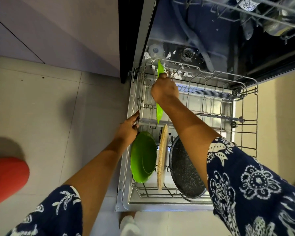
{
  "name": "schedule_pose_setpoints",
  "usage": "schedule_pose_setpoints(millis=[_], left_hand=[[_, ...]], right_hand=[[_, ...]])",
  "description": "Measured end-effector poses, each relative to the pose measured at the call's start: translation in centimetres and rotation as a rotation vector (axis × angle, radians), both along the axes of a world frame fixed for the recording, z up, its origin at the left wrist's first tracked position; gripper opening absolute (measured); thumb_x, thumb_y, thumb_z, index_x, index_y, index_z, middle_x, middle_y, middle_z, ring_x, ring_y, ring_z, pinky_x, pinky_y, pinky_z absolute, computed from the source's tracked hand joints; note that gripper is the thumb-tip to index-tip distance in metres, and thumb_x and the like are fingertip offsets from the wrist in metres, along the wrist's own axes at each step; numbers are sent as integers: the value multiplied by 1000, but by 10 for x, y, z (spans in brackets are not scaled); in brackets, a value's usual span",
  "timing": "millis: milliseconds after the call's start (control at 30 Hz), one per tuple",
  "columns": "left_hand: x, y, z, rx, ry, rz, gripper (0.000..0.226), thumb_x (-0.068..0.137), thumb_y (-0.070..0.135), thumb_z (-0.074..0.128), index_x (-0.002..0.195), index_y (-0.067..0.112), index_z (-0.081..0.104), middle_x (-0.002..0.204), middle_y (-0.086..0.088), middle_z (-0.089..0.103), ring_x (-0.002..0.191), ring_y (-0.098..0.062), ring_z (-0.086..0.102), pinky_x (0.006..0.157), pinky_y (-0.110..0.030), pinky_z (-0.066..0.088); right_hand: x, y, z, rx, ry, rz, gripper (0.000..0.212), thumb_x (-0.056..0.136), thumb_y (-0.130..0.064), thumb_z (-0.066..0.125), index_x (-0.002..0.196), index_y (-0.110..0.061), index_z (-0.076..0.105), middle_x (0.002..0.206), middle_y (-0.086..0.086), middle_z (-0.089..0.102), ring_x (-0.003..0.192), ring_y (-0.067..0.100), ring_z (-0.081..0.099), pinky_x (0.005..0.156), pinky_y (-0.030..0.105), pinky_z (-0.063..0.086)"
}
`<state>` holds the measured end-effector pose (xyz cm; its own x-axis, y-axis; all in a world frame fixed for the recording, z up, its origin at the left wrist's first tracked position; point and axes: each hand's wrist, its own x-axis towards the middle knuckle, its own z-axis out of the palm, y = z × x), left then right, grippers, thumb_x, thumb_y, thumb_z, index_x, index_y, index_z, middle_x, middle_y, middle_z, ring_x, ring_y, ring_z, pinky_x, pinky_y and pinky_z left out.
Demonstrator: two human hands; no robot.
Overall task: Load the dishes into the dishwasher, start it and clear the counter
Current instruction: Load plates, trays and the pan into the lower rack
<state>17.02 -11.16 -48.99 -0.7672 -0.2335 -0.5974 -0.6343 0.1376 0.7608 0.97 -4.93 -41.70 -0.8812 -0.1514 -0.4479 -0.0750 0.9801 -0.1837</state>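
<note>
The dishwasher door (160, 206) lies open and flat, and the bottom rack (256, 120) sits out on top of it.

The right hand (164, 89) is over the back left part of the rack. Its fingers are closed tight on a green plate (159, 113). The plate stands on its edge, so only its thin side shows. Its low end is down among the rack wires.

The left hand (129, 130) is at the left side of the rack. Its fingers are curled on the rim wire there.

Three things stand on edge in the front of the rack. The other green plate (143, 157) is at the front left, just below the left hand. A tan spotty plate (162, 157) stands next to it in the middle. A dark spotty pan (184, 169) leans at the right of that, partly hidden by the right arm.

Behind the rack, white scraps (177, 76) lie on the bottom of the dishwasher. High above the rack at the back is the top rack (245, 9), with some dark things in it that are hard to make out.

Far left of the rack, a red thing (5, 181) sits on the tile floor (58, 108).
</note>
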Motion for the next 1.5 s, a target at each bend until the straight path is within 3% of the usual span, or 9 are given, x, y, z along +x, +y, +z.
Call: schedule_pose_setpoints(millis=[167,367,567,800,933,1033,1167,1333,1500], left_hand=[[-1,-2,-5,5,-3,-8,52,99,10,45,145,32,34,139,1,51,86,-14,58,48,-15,48],[0,-4,-8,-3,15,-23,52,98,10,48,145,29,35,142,-1,49,103,-8,54,56,-13,47],[0,-3,-13,37,21,18,49,98,9,47,144,25,38,141,-2,50,104,-15,59,68,-24,50],[3,-5,-5,40,-54,27,49,95,4,51,142,8,40,140,-16,49,126,-24,50,96,-20,39],[39,-6,23,73,8,269,41,91,-8,51,132,-5,47,109,-19,58,86,-2,63,71,-1,41],[82,0,36,76,-26,258,33,92,3,56,124,5,57,104,-8,63,80,2,62,76,-11,50],[114,20,29,93,-135,138,27,87,9,65,114,9,63,102,-12,69,94,-27,65,84,-35,52],[119,38,18,178,-106,141,14,81,13,70,85,23,60,87,-14,68,82,-32,65,79,-52,54],[124,38,16,270,-101,150,18,84,8,68,84,25,62,86,-11,69,88,-36,67,81,-57,53]], right_hand=[[9,-6,-21,40,-36,80,69,98,-27,34,147,3,-4,129,23,53,118,38,51,91,41,43],[5,2,-43,-47,-241,-2,84,96,-34,39,144,-11,-26,106,21,65,98,36,61,69,34,39],[-6,7,-57,-65,-368,-44,90,94,-45,41,141,-24,-34,88,21,61,65,29,55,72,36,43],[-9,1,-20,-91,-493,-34,93,94,-55,41,144,-18,-29,154,18,21,133,36,38,105,35,33],[33,27,35,-103,-186,113,85,91,-61,40,151,-16,1,149,15,35,130,34,42,99,36,38],[103,64,64,-201,-98,77,69,94,-44,49,149,-16,19,149,12,35,132,30,39,105,35,35],[189,109,59,-281,-125,-171,66,90,-35,58,146,-19,28,142,9,46,128,26,46,102,32,37],[255,109,15,-215,-224,-124,91,86,-29,63,150,-18,0,153,9,26,126,30,46,98,37,43],[261,101,9,41,-41,-249,65,95,-15,43,150,-16,7,106,16,65,88,35,64,76,42,49]])
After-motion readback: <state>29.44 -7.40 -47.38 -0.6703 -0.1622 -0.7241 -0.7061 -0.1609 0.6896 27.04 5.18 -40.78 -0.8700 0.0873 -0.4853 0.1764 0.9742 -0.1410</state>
